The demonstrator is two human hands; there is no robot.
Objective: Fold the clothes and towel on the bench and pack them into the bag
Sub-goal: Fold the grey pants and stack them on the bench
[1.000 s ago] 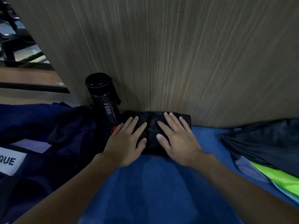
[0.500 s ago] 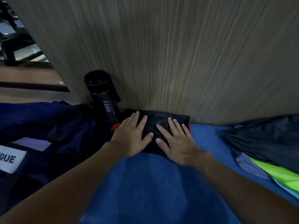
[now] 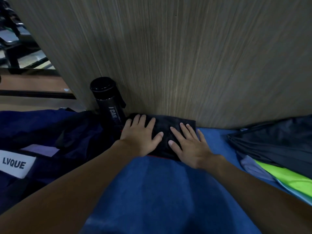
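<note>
Far left: dark navy fabric bag [image 3: 50,132] w/ a white label [image 3: 16,163] reading "LVQUE". Just right of it, a black cylindrical bottle [image 3: 108,100] printed "I CAN" stands vs. the wood-grain panel [image 3: 168,56] at the back, leaning a bit in this wide-angle view. Just beside the bottle's base, on its right: a small folded black cloth w/ a thin red edge [image 3: 166,130], flat on the blue surface [image 3: 160,191], far edge against the panel. L hand [image 3: 140,134] lies palm-down on the cloth's left half, fingers straight & spread, gripping nothing. R hand [image 3: 189,144] lies likewise on the right half, fingers straight, little finger reaching past the cloth's right edge. Thumbs near each other, not touching. Far right, well apart from the cloth: heap of dark grey clothes [image 3: 278,144] over a neon-green garment [image 3: 283,176].
</note>
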